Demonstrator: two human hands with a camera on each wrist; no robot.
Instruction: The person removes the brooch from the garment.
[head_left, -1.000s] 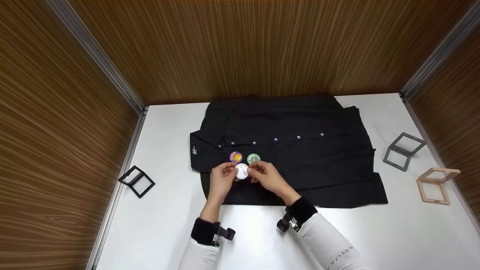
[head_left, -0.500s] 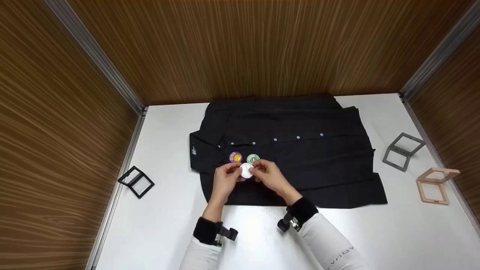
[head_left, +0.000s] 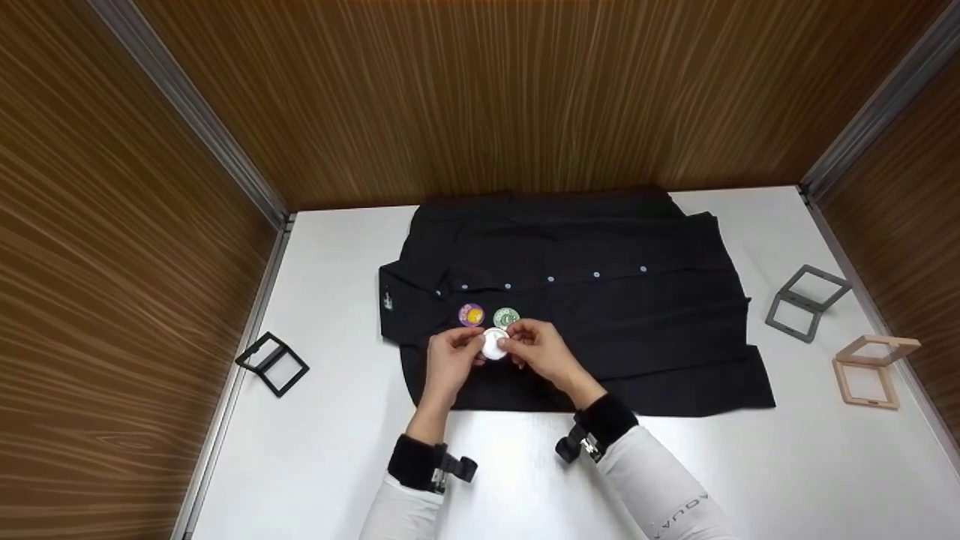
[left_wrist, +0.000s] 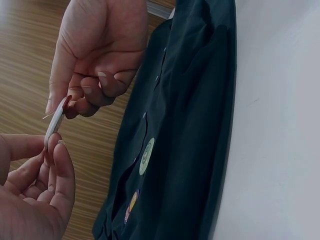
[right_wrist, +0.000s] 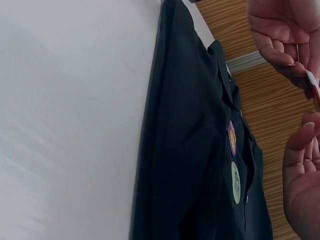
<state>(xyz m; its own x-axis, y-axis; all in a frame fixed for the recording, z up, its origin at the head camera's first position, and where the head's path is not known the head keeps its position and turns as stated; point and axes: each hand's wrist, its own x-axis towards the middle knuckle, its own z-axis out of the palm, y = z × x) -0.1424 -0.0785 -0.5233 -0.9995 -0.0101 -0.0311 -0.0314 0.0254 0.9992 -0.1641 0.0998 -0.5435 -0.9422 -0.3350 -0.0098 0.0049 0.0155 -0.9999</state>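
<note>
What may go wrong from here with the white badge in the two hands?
A thin pin sticks out from the white badge near the thumb of the right hand and might prick it. The left hand pinches the badge with fingertips, so it could slip onto the black shirt. The purple badge and green badge lie close by; if unfastened, which I cannot tell, they might get nudged.

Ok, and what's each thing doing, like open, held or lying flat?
White badge: held, pin apparently open
Left grip: pinching white badge
Right grip: pinching white badge
Shirt: spread flat
Purple badge: face up on shirt
Green badge: face up on shirt
Black frame: open
Grey frame: open
Tan frame: open
</note>
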